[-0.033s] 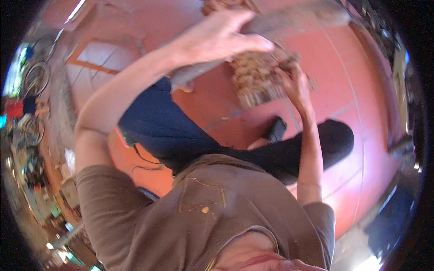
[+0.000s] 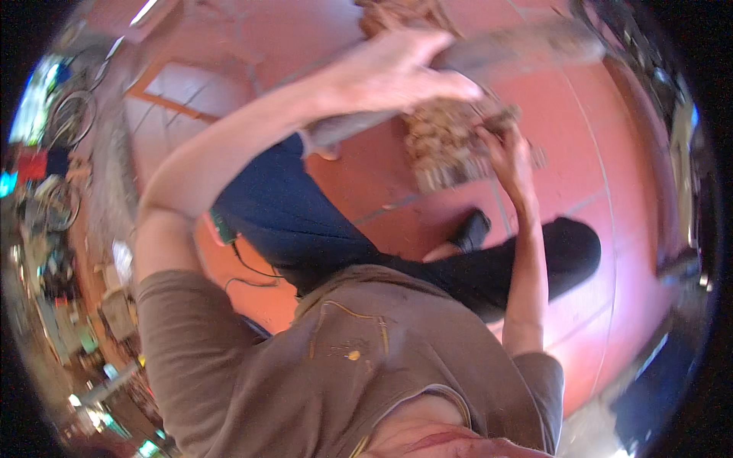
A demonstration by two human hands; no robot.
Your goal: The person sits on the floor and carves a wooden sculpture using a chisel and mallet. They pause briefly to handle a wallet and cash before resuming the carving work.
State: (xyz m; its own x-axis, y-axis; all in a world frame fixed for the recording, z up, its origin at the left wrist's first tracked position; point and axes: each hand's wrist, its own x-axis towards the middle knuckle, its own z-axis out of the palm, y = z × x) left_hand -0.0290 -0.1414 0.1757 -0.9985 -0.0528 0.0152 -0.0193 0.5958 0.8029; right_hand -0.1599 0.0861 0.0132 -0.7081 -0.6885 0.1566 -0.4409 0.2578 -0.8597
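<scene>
My left hand (image 2: 393,72) is stretched out over a long greyish wooden beam (image 2: 527,55), thumb and fingers apart, blurred by motion. Nothing shows between its fingers; whether it touches the beam I cannot tell. To the right, my right hand (image 2: 510,153) is closed on a small brown lump-like piece (image 2: 502,120), too blurred for its kind to show. Beside that hand, below the beam, lies a heap of light-brown, rounded pieces (image 2: 439,141), its near side lined with upright, ribbed-looking pieces.
Another brown heap (image 2: 405,17) lies beyond the beam. My legs, in dark trousers (image 2: 298,202), are spread on the red tiled floor (image 2: 382,217). A cable (image 2: 256,272) runs by my left thigh. A wooden-edged frame (image 2: 172,103) and bicycles (image 2: 72,114) stand at the left.
The whole view has shifted a little, so everything sits slightly further right and lower at the top. Both hands keep nearly the same pose over the beam and heap.
</scene>
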